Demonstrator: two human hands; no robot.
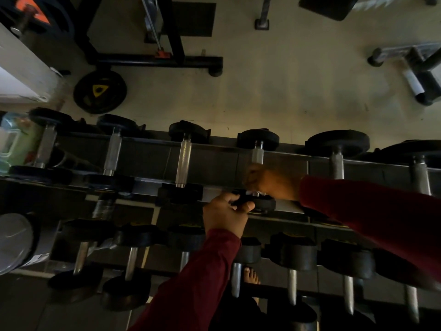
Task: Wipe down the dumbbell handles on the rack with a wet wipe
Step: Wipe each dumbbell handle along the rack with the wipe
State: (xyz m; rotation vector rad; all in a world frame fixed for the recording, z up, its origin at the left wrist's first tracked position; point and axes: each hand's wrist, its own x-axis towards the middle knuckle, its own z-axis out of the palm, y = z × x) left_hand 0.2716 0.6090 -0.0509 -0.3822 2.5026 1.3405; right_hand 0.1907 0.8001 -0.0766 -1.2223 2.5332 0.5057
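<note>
Two-tier dumbbell rack (286, 157) spans the frame from 9 to 3 o'clock, dim light. Upper tier: six dumbbells, handles running 12-to-6. Fourth dumbbell (259, 149), just right of centre, is the one being worked. Its near plate (261, 203) sits toward 6, far plate toward 12. Right hand (269, 181) comes in from 3 o'clock, fingers curled round the lower handle; blurred, wipe not visible, likely inside the grip. Left hand (225, 215) reaches up from 6 o'clock, fingers and thumb gripping the near plate's edge, steadying. Right hand is the one on the handle; stroke would run along the 12-to-6 axis. Next unwiped handle (337, 166) probably at 3 o'clock of it.
</note>
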